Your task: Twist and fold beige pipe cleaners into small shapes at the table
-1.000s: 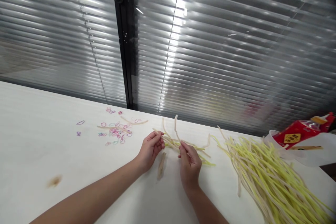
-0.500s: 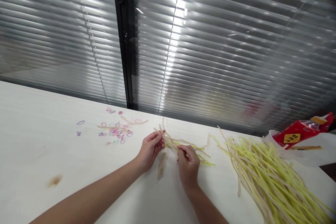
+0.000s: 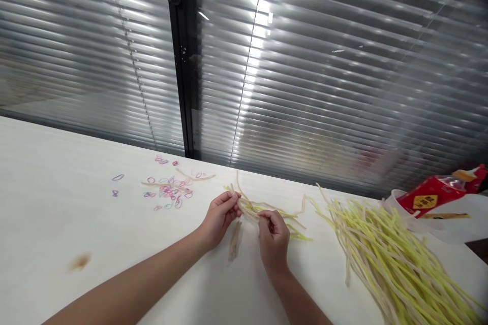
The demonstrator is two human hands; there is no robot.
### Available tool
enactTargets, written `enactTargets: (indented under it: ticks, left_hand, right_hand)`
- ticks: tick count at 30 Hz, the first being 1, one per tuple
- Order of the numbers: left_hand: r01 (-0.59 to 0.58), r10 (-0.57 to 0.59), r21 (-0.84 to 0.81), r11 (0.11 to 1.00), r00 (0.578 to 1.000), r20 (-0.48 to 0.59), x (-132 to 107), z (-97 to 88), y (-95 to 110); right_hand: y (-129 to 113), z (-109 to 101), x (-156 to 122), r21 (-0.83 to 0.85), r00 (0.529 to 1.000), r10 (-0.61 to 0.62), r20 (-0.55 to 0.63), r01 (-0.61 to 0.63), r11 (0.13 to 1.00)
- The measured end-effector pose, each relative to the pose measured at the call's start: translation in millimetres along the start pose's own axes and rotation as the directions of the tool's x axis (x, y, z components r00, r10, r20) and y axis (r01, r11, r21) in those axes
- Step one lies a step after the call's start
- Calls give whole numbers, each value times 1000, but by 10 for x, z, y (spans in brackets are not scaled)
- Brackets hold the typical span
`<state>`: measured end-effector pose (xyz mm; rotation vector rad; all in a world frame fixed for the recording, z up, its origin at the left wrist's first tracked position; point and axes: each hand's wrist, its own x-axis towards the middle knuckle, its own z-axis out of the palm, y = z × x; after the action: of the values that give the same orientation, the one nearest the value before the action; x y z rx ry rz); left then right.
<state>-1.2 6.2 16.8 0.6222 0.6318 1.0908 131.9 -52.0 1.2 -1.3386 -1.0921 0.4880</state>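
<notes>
Lower right in my frame, a yellow-and-beige heap (image 3: 404,264) of strands lies on the worktop (image 3: 133,244). Below centre, my left hand (image 3: 221,217) and right hand (image 3: 274,238) have their fingers pinched on beige strands (image 3: 248,208) running between them; coloured loops (image 3: 170,190) lie farther left, blinds (image 3: 343,71) beyond.

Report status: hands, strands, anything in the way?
Left hand, right hand both pinching beige strands. Short beige bundle lying between hands, nearer the body. Possible clutter: yellow strands beside right hand.

White table (image 3: 133,284), grey slatted blinds (image 3: 324,71), black upright frame (image 3: 181,76), bright light reflections (image 3: 263,7)
</notes>
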Motion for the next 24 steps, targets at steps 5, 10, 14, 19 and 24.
enactTargets:
  ticks: [5,10,14,19,24]
  left_hand:
    - [11,-10,-34,999,1000,28,12,-21,-7]
    - [24,-21,-53,998,999,42,24,-26,-12]
    - [34,-31,-54,998,998,56,30,-31,-12]
    - [41,-38,-39,998,996,76,21,-25,-2]
    - [32,-30,-28,999,997,71,12,-11,2]
  right_hand:
    - [-12,7,-6,188,996,89,4,-88,978]
    - [19,-11,-33,189,1000,18,4,-18,982]
    - [51,-19,-49,200,1000,-4,-13,6,980]
    - [50,-19,-46,167,999,7,-36,-1,986]
    - [14,-21,-44,124,998,-33,-47,39,992]
